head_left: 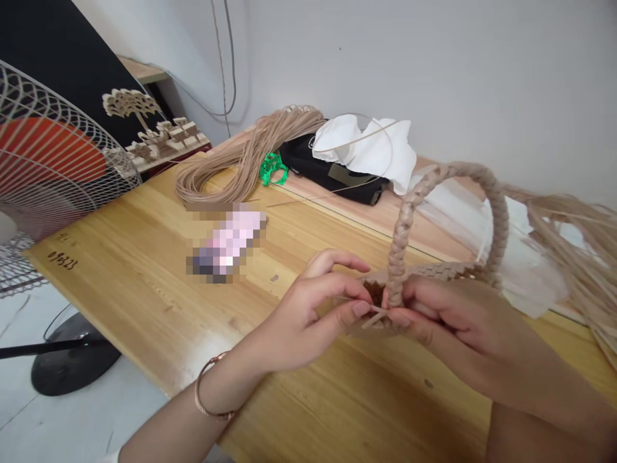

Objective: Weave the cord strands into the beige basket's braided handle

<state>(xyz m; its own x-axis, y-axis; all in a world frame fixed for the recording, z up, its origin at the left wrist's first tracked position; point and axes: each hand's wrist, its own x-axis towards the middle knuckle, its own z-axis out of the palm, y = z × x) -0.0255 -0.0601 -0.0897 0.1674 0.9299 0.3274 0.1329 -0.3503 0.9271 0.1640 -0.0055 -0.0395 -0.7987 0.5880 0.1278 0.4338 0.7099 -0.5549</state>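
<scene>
Between my hands is a small woven basket (441, 272) of tan strips, with a tall wrapped handle (401, 241) arching above it. My left hand (321, 302) pinches a thin tan strip (378, 311) between thumb and forefinger, close to the handle's near foot. Its other fingers curl over the basket's left side. My right hand (453, 328) is closed on the basket at the foot of the handle, thumb in front and fingers behind. Much of the basket's body is hidden by my hands.
A bundle of tan strips (216, 173) lies at the back, beside a green plastic piece (274, 168), a black pouch (332, 170) and white paper (366, 145). More strips (573, 238) lie right. A blurred phone-like object (231, 241) rests mid-table; a fan (53, 154) stands left.
</scene>
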